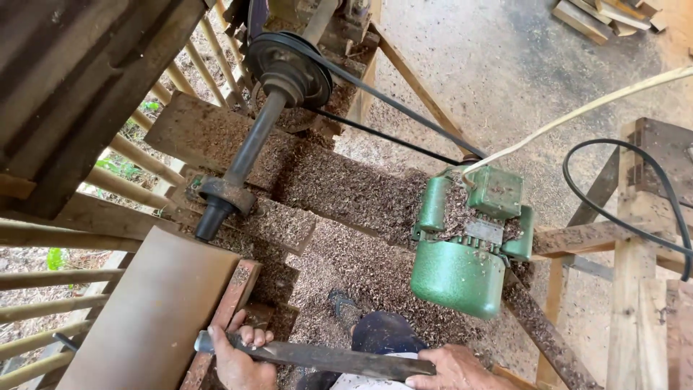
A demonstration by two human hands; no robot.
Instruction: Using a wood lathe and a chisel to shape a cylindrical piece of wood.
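Open-sided wooden workshop with a concrete floor point(505, 65) and slatted railing; sawdust covers the timber lathe bed point(339, 188). 1 large brown wooden blank point(151, 310) sits at lower left, next to the end of 1 dark steel spindle shaft point(245, 155) carrying 1 pulley point(289, 68). 1 black drive belt point(393, 105) runs to 1 green electric motor point(469, 245). 1 long flat steel turning tool point(317, 357) lies across 1 rusty tool rest point(227, 307). 2 hands are visible: the left hand point(234, 361) clenched over the tool's front at the rest, the right hand point(451, 370) gripping its rear end. Step in hand, by appearance: presenting the tool's edge to the blank. The next move calls for firm bracing on the rest.
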